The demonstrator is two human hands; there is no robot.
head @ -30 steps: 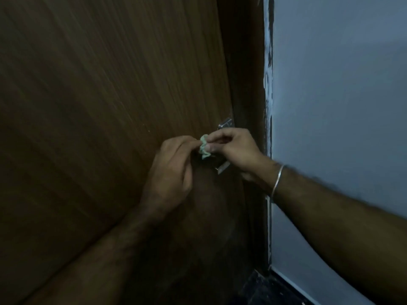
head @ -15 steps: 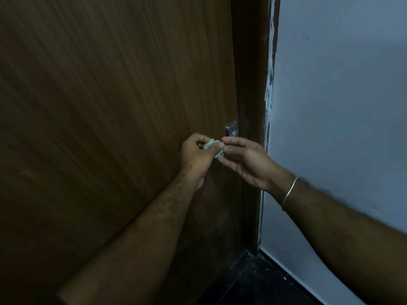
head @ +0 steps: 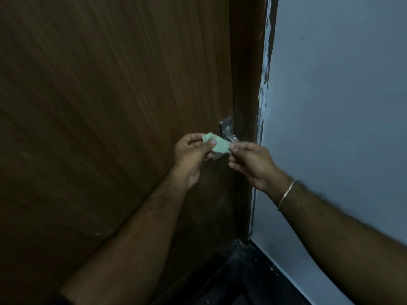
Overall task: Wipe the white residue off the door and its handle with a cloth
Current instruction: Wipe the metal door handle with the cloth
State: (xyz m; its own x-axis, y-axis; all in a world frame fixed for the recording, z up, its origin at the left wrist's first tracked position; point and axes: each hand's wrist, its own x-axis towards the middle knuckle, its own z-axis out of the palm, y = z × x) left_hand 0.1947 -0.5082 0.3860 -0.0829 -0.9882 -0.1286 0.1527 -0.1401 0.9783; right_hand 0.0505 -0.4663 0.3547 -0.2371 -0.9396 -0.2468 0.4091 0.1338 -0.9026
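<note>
Reaching up from the bottom of the view, both forearms are raised toward the door. A thin bracelet (head: pixel 286 194) is worn on the right wrist. A small pale green cloth (head: pixel 217 146) is held stretched between the two hands, near the middle of the view. Its left end is pinched by the left hand (head: pixel 191 157), thumb over curled fingers, so that grip is closed on the cloth. Its right end is pinched by the right hand (head: pixel 251 164) between thumb and forefinger, also a closed grip. Just behind the cloth, at about 1 o'clock from it, the metal handle (head: pixel 228 132) is partly hidden by it. The brown door (head: pixel 99 106) fills the left side. At 3 o'clock a grey-blue wall (head: pixel 341 106) is seen, with pale smears along the frame edge (head: pixel 265 73).
</note>
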